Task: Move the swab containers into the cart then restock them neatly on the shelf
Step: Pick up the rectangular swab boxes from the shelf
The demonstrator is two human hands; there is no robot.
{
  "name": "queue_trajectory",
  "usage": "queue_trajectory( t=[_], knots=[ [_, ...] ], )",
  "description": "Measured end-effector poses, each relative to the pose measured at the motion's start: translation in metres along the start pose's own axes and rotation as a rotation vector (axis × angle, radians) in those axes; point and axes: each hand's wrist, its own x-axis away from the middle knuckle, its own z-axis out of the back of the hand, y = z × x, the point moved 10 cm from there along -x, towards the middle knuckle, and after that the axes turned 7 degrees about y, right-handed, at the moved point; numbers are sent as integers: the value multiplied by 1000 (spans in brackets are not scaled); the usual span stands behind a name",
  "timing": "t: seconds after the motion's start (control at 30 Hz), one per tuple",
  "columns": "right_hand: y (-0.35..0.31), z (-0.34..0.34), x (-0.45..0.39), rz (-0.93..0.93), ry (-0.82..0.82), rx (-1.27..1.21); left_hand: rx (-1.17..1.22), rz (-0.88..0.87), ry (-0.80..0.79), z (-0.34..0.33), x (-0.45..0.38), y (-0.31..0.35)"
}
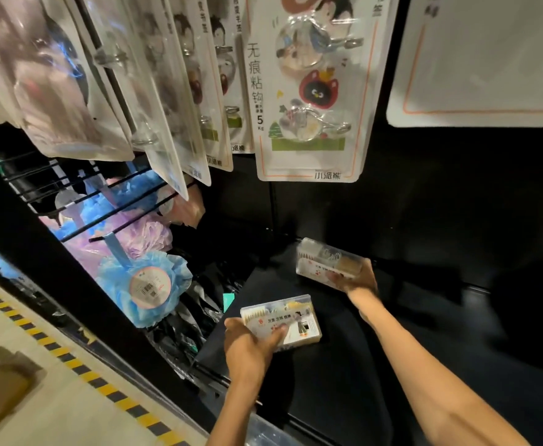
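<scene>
Two clear swab containers (printed labels); one per hand

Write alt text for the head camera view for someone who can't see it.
A person holds one clear swab container in the left hand and another in the right hand over a dark shelf. Hook packs hang above; bath poufs sit left.

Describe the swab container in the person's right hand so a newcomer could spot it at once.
Start at the black bottom shelf below the hanging hook packs. Two clear rectangular plastic boxes are over it; the wanted far box is deeper in, gripped by the right hand. Unlike the near box in the left hand, it tilts, its label less visible.
</scene>
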Motion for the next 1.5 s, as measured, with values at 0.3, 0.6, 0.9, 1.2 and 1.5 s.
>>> queue_trajectory(
  t=[0.3,0.6,0.9,1.2,1.5],
  knots=[
    [7,59,47,-33,-20,-308,364,295,-158,-22,6,-22],
    [-12,133,104,-62,-41,-525,413,311,-310,-52,36,2],
    [38,291,202,-160,167,-679,567,217,-704,-111,174,71],
    [149,528,425,-226,593,-682,407,67,-1169,-182,433,73],
    [239,689,657,-342,954,-641,39,-72,-1581,-240,679,52]
  ],
)
